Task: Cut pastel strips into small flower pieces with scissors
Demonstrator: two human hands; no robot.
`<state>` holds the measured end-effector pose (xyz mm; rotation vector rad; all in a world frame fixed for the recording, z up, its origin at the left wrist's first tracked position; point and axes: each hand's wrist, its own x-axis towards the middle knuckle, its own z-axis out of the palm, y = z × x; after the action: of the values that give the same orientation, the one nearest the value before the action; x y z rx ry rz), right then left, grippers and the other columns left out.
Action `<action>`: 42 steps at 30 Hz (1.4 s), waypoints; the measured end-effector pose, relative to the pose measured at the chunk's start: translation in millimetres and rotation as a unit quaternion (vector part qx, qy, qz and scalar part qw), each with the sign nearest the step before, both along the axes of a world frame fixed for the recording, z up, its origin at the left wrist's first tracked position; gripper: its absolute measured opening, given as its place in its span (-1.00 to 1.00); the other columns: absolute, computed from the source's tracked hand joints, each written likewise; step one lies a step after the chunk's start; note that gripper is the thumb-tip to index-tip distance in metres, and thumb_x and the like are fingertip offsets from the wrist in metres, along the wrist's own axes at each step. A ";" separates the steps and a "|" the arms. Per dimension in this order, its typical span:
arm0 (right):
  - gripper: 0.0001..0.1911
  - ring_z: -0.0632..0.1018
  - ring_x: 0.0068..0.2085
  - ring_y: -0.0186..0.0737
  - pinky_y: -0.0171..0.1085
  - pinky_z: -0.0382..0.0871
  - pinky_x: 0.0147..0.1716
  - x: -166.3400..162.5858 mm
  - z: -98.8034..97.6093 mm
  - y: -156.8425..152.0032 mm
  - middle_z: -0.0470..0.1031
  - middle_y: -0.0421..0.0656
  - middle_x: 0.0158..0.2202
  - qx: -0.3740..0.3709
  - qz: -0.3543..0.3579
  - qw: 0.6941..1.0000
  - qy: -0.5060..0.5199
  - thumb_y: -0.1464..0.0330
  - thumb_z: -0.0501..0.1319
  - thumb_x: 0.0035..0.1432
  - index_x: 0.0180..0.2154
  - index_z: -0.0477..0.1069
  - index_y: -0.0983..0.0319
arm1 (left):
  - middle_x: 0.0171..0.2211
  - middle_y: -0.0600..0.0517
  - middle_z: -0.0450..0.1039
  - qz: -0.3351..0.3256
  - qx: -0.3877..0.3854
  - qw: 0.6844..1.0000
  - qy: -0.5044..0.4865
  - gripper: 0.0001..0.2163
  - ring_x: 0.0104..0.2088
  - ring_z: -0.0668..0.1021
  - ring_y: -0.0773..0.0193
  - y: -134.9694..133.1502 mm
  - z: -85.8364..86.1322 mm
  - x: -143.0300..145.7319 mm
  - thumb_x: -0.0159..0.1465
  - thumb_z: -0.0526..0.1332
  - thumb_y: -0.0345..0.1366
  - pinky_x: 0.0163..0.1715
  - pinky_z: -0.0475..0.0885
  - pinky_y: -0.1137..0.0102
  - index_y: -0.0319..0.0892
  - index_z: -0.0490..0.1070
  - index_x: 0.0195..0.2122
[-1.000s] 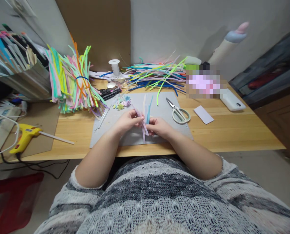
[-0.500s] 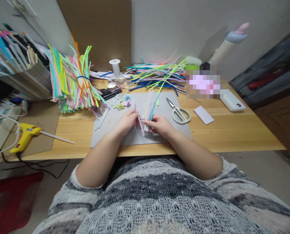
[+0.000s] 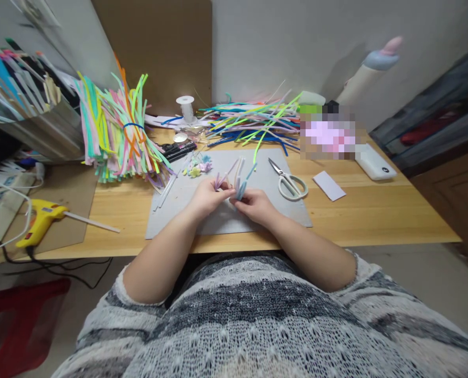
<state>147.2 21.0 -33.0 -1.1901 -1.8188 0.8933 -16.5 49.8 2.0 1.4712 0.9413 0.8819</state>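
Mid-frame: left hand (image 3: 211, 198) and right hand (image 3: 256, 205) close together, thumbs and fingers pinching pastel fuzzy stems (image 3: 241, 185), lilac to the left, blue to the right. Stems fan upward, presumably so each can be told apart. Exact contact hidden by fingers. Grey mat (image 3: 179, 218) beneath, likely sparing the wood. Small flower-like pieces (image 3: 197, 167) upper left of centre, clear of the fingers. Scissors (image 3: 293, 187) right of centre, handles toward the wearer, probably for easy reach.

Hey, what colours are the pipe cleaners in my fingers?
The pipe cleaners are light blue, lilac and whitish, shown in the head view.
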 end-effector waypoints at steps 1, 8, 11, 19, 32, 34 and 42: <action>-0.83 0.46 -0.43 -0.29 -0.31 0.30 -0.39 0.8 -1.7 0.6 0.49 -0.18 -0.47 0.022 0.006 1.000 -0.016 0.33 0.17 0.08 -0.36 0.50 0.27 | -0.58 0.09 0.38 0.004 0.022 1.000 0.019 -0.81 -0.52 0.40 0.40 1.3 -2.8 -0.5 -0.01 0.32 -0.27 -0.45 0.28 0.48 -0.24 0.35 -0.57; -0.81 0.53 -0.23 -0.20 -0.24 0.34 -0.20 5.1 -1.5 4.0 0.57 -0.15 -0.26 0.077 0.059 0.994 -0.049 0.43 0.18 0.11 -0.23 0.52 0.19 | -0.52 0.07 0.48 -0.017 0.063 0.989 0.131 -0.89 -0.48 0.46 0.34 5.2 -10.1 -7.8 0.03 0.30 -0.30 -0.41 0.31 0.45 -0.24 0.45 -0.49; -0.80 0.53 -0.20 -0.18 -0.23 0.35 -0.19 5.4 -1.1 4.5 0.57 -0.13 -0.24 0.096 0.069 0.992 -0.054 0.45 0.18 0.12 -0.21 0.53 0.20 | -0.53 0.10 0.47 -0.035 0.094 0.984 0.149 -0.91 -0.48 0.45 0.36 3.4 -6.1 -8.6 0.05 0.28 -0.32 -0.43 0.28 0.48 -0.23 0.45 -0.48; -0.83 0.54 -0.31 -0.20 -0.26 0.35 -0.29 3.4 0.6 1.6 0.56 -0.12 -0.38 0.032 0.015 0.998 -0.055 0.36 0.16 0.15 -0.36 0.52 0.24 | -0.48 0.09 0.41 -0.045 0.130 0.982 0.126 -0.88 -0.42 0.42 0.35 1.9 -1.6 -6.7 0.18 0.18 -0.28 -0.35 0.28 0.45 -0.21 0.37 -0.44; -0.64 0.38 -0.67 -0.42 -0.40 0.30 -0.64 -4.6 10.0 -1.8 0.40 -0.26 -0.68 -0.265 -0.005 0.947 0.183 0.11 0.32 -0.07 -0.44 0.40 0.30 | -0.66 0.16 0.08 -0.006 -0.058 0.997 -0.048 -0.79 -0.63 0.16 0.42 -2.8 9.7 -3.1 0.20 0.11 -0.19 -0.60 0.07 0.47 -0.19 0.29 -0.50; -0.62 0.39 -0.67 -0.43 -0.41 0.30 -0.64 -4.2 12.9 -2.3 0.39 -0.26 -0.70 -0.281 0.007 0.941 0.187 0.11 0.34 -0.10 -0.47 0.38 0.30 | -0.68 0.17 0.09 -0.028 -0.078 0.996 -0.040 -0.78 -0.66 0.14 0.44 -4.2 10.3 -3.3 0.17 0.15 -0.14 -0.62 0.03 0.48 -0.20 0.33 -0.47; -0.65 0.40 -0.64 -0.45 -0.45 0.26 -0.67 -0.1 14.3 -4.0 0.43 -0.25 -0.64 -0.336 0.098 0.911 0.219 0.14 0.34 -0.08 -0.44 0.38 0.30 | -0.64 0.11 0.32 -0.003 -0.050 0.998 0.039 -0.78 -0.64 0.27 0.44 1.6 6.8 -5.4 0.14 0.19 -0.17 -0.59 0.15 0.47 -0.24 0.44 -0.40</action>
<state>147.1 16.9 -18.7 -1.0753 -1.3010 1.8418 -22.0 51.4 8.9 1.4298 1.0228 0.7669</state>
